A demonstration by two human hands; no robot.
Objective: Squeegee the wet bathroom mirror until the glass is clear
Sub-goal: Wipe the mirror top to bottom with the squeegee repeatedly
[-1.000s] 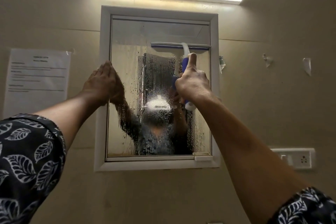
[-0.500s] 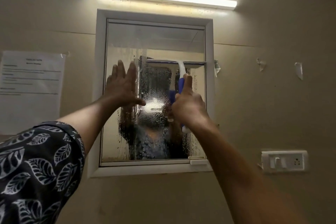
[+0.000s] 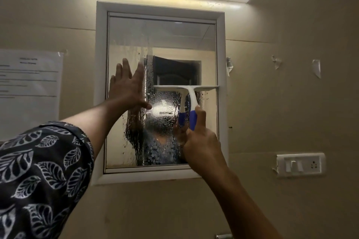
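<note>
Rectangular mirror (image 3: pixel 161 33), white frame; glass clear above the squeegee (image 3: pixel 189 91), beaded with droplets below; squeegee a white T-shape with blue handle, blade level across the right half at mid-height; right hand (image 3: pixel 200 141) grip wraps the handle; left hand (image 3: pixel 126 87) flat, fingers straight, on wet glass.

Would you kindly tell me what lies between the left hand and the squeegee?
Head view: only a droplet-covered strip of mirror glass separates left hand from squeegee.
</note>
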